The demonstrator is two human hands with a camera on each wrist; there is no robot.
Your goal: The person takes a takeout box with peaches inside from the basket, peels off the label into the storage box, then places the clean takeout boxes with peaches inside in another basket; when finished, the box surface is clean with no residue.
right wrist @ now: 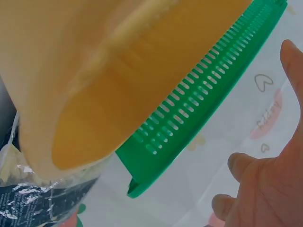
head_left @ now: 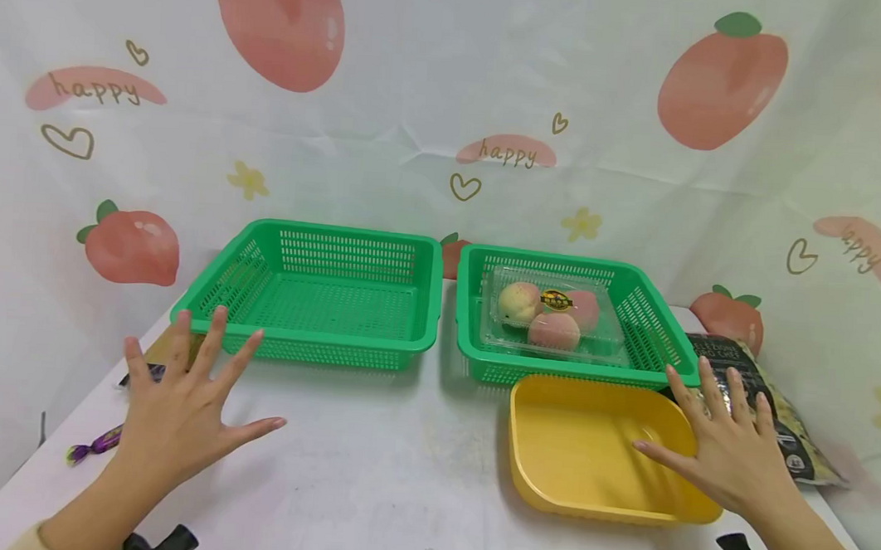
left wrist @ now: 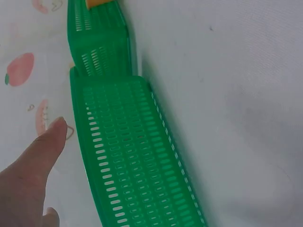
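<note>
My left hand [head_left: 183, 399] hovers with fingers spread over the white table, just in front of the left green basket [head_left: 320, 298], which has nothing in it. My right hand [head_left: 723, 443] is spread over the right edge of the yellow tray [head_left: 588, 449] and holds nothing. The right green basket [head_left: 633, 314] holds a clear plastic box of peaches [head_left: 554, 314]. In the left wrist view a finger [left wrist: 40, 156] points beside the left green basket's wall [left wrist: 132, 161]. The right wrist view shows the yellow tray's underside [right wrist: 118, 71] and the right basket's rim [right wrist: 189, 118].
A dark printed bag [head_left: 770, 400] lies at the table's right edge behind my right hand. A purple-wrapped sweet [head_left: 95, 442] and a small dark item [head_left: 144, 373] lie at the left. A peach-patterned cloth backdrop [head_left: 450, 101] closes off the back and sides.
</note>
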